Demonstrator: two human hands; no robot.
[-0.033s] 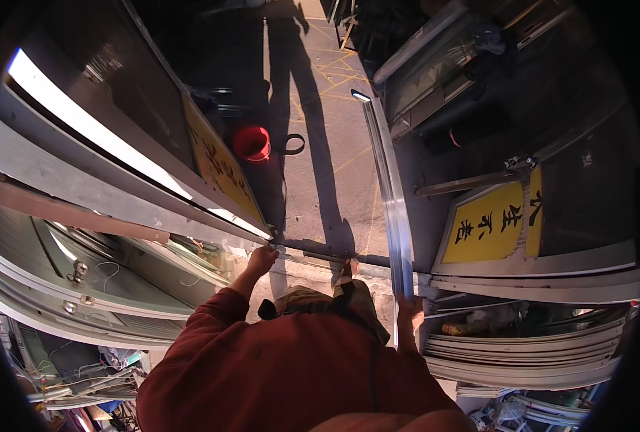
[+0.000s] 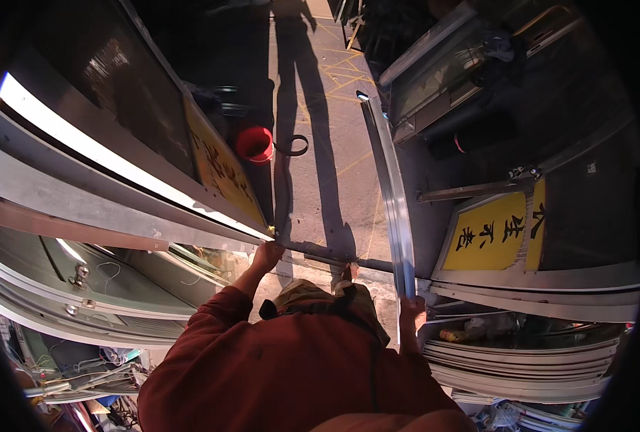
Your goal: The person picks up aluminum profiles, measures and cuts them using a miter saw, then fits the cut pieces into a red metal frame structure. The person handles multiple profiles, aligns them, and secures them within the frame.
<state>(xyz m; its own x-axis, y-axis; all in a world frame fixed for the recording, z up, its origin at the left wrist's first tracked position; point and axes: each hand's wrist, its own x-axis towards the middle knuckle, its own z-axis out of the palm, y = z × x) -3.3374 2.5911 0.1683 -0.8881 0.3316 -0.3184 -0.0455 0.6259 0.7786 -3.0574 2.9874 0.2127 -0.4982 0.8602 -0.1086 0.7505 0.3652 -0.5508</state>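
My right hand (image 2: 411, 315) is closed round the near end of a long silvery metal profile (image 2: 397, 216). The profile runs away from me along the right side of the doorway, its far end over the pavement. To the left, my left hand (image 2: 269, 255) is closed at the near end of the left door (image 2: 244, 229), touching its edge; the fingertips are partly hidden. This door has a dark glass pane and a yellow panel (image 2: 222, 173).
A red bucket (image 2: 255, 144) and a black ring-shaped band (image 2: 298, 145) are on the sunlit pavement ahead. On the right stands a door panel with a yellow sign (image 2: 489, 230). A low threshold (image 2: 312, 253) crosses before my feet. Stacked frames (image 2: 521, 360) lie at the right.
The whole view has shifted slightly. My left hand sits a little farther forward along the door edge; my right hand keeps its hold on the metal profile.
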